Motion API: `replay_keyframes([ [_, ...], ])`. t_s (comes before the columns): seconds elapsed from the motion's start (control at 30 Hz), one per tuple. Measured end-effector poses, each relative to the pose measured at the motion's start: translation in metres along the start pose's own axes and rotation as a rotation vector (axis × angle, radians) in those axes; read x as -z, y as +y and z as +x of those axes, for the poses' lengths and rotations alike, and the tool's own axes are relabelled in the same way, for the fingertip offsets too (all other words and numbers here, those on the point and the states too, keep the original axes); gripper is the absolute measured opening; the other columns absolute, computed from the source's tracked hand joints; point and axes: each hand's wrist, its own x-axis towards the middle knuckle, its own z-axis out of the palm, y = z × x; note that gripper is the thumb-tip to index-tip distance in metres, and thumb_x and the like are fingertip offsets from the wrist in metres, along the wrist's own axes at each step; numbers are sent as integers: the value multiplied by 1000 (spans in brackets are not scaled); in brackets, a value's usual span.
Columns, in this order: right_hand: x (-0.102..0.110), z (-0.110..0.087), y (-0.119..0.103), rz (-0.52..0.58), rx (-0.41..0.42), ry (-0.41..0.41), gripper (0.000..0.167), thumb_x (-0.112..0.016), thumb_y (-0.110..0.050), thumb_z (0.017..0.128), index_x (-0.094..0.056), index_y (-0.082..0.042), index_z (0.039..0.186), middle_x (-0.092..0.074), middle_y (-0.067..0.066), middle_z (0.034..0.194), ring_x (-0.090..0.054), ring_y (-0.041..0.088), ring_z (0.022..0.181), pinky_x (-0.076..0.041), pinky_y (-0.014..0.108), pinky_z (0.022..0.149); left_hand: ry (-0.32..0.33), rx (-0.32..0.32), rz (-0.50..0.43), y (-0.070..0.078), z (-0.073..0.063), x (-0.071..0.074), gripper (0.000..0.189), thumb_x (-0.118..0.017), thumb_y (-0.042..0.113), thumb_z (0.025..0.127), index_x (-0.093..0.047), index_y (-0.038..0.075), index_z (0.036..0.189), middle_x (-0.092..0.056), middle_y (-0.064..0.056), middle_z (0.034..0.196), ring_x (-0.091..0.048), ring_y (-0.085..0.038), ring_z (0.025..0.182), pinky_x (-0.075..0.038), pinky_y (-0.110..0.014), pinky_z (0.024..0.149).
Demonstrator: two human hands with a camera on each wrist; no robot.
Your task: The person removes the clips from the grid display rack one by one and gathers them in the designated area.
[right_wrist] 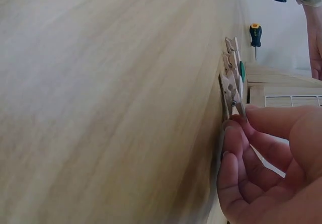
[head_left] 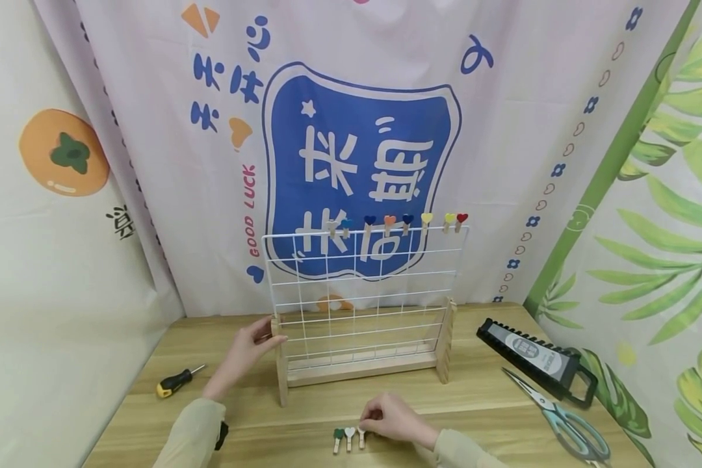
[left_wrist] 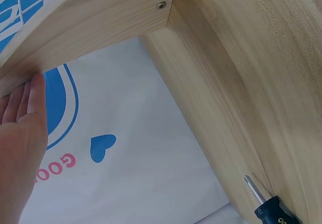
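Observation:
A white wire grid rack (head_left: 363,312) stands upright in a wooden frame. My left hand (head_left: 256,341) holds its left wooden post (head_left: 281,374), thumb across the front; in the left wrist view the fingertips (left_wrist: 36,90) go behind the post. Low over the table, my right hand (head_left: 392,418) pinches one end of a small wooden clothespin (right_wrist: 227,90) with a white heart, between thumb and fingers. Left of it lie a white-heart clothespin (head_left: 349,439) and a green-heart clothespin (head_left: 337,441). Several heart clothespins (head_left: 407,222) in mixed colours sit along the grid's top wire.
On the left lies a yellow-and-black screwdriver (head_left: 175,382). To the right are a black rack-like holder (head_left: 535,357) with a grey label and teal-handled scissors (head_left: 561,419). Behind the wooden table (head_left: 240,416) hangs a printed curtain (head_left: 210,195).

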Motion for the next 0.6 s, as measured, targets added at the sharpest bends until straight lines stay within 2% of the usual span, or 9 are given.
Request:
replay_keyframes([
  [0.23, 1, 1, -1, 19, -11, 6, 7, -74, -15, 88, -75, -10, 84, -73, -1, 77, -50, -8, 63, -47, 10, 60, 17, -11, 7, 2, 1, -1, 49, -71, 21, 92, -58, -2, 133, -69, -24, 122, -67, -37, 114, -58, -39, 96],
  [0.37, 8, 4, -3, -11, -9, 25, 8, -74, -16, 88, -75, -9, 85, -72, -2, 77, -49, -9, 63, -46, 10, 59, 25, -17, 0, 2, 1, -1, 49, -73, 20, 91, -59, -3, 132, -68, -24, 123, -67, -37, 115, -58, -40, 96],
  [0.5, 26, 11, -12, -51, 54, 60, 8, -72, -14, 89, -74, -6, 89, -73, 2, 79, -49, -9, 63, -48, 10, 57, 19, -14, -6, 1, 1, -1, 49, -73, 20, 91, -59, -3, 132, -68, -25, 123, -66, -38, 115, -58, -40, 97],
  [0.6, 50, 19, -31, -95, 119, 109, 10, -71, -12, 90, -74, -3, 94, -74, 5, 83, -52, -9, 65, -51, 10, 59, 14, -15, -5, -1, 1, -1, 49, -72, 21, 92, -58, -3, 132, -68, -25, 124, -66, -38, 115, -58, -40, 97],
])
